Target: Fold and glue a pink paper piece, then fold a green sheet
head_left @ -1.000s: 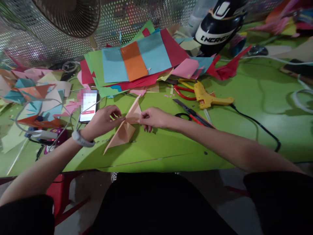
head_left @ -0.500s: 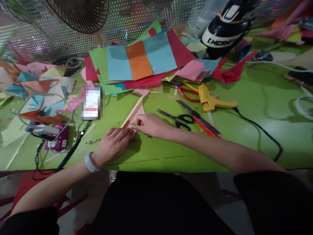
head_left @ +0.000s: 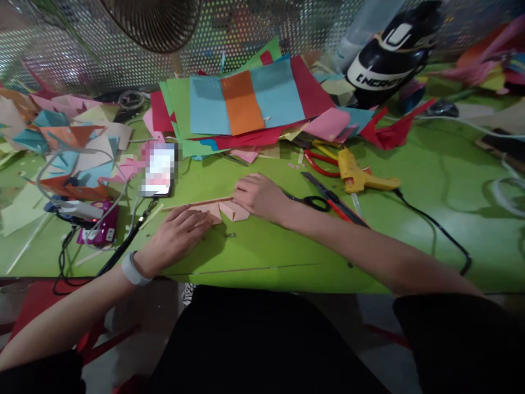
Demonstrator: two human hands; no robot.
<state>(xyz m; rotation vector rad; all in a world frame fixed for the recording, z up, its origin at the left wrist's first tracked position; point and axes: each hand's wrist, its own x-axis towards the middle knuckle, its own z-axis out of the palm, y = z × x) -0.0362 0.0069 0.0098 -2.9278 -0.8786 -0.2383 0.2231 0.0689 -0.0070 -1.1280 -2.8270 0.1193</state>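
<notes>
A pale peach sheet of folded paper (head_left: pixel 233 211) lies on the table between my hands, with a narrow folded strip along its far edge and angled flaps on the near side. My left hand (head_left: pixel 177 232), with a light grey band at the wrist, rests over its left part, fingers closed together on the paper. At the right end, my right hand (head_left: pixel 259 198) has its fingers bent around the strip; the fingertips are partly hidden. Black scissors (head_left: pixel 315 203) lie partly behind my right forearm. A red and black box cutter (head_left: pixel 328 191) is just beyond them.
A yellow glue gun (head_left: pixel 361 174) and red-handled pliers (head_left: pixel 322 163) lie at the right. Stacked coloured paper (head_left: pixel 241 101) stands at the back, near a black bottle (head_left: pixel 381 65). A phone (head_left: pixel 159 169), cables and folded paper pieces (head_left: pixel 69 134) fill the left of the green table (head_left: pixel 254 251).
The folded paper has turned from a steep slant to lying nearly level across me. My left hand has moved left; my right hand has shifted right and slightly away, onto the paper's right end.
</notes>
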